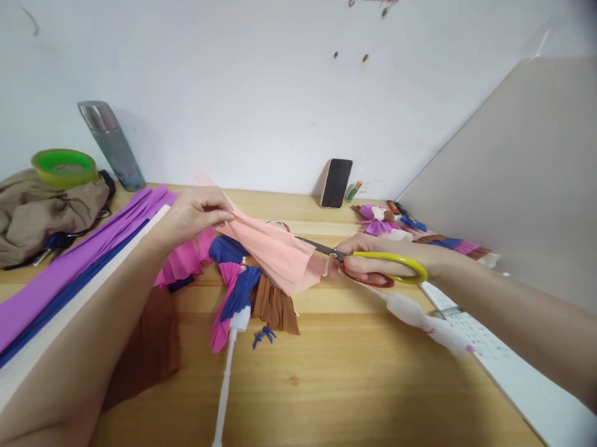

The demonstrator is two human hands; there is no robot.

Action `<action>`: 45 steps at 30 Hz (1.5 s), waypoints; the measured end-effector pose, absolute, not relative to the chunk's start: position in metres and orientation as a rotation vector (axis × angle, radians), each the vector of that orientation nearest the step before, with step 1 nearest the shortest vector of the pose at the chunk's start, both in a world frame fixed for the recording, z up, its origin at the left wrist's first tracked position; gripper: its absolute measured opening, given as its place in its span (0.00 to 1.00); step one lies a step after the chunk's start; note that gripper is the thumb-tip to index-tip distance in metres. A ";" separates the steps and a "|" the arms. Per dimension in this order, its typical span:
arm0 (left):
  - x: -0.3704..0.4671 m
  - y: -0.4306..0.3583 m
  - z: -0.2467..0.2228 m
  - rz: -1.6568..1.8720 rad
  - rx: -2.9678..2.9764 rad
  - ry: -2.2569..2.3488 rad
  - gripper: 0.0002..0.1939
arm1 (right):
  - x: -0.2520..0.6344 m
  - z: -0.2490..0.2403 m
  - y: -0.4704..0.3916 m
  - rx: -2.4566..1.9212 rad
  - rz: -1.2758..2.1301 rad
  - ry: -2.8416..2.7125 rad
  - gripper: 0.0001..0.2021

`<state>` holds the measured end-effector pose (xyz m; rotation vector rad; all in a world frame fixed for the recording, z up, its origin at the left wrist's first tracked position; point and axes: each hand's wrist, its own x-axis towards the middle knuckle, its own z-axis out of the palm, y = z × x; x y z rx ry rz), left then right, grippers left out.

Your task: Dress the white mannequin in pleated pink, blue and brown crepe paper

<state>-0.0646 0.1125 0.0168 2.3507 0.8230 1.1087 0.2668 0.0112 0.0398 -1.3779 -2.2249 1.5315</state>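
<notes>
A piece of peach crepe paper [274, 248] is pinched at its upper left end by my left hand [202, 212]. My right hand [357, 257] grips scissors [405, 258] with yellow and red handles. Their dark blades lie against the right part of the peach paper; whether they are cutting it I cannot tell. Below the paper, gathered pink, blue and brown crepe pieces [275, 305] lie together by a white stick [222, 394] with a round base. A small blue scrap [263, 337] rests just under them. A white squeeze bottle [408, 309] lies under my right wrist.
Long purple, blue and white strips [42, 303] run along the left. A tape roll [65, 167] sits on brown cloth [32, 211] beside a grey flask [112, 146]. A phone [336, 183] leans on the wall. Finished-looking paper flowers [376, 219] and a white sheet [485, 347] lie right.
</notes>
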 end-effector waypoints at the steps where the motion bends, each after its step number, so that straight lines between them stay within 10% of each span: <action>1: -0.064 0.112 0.017 1.106 2.350 0.823 0.07 | 0.266 0.041 0.011 -1.373 1.517 -2.244 0.26; 45: -0.057 0.110 0.012 0.957 2.435 0.664 0.07 | 0.253 0.049 0.016 -1.383 1.478 -2.314 0.25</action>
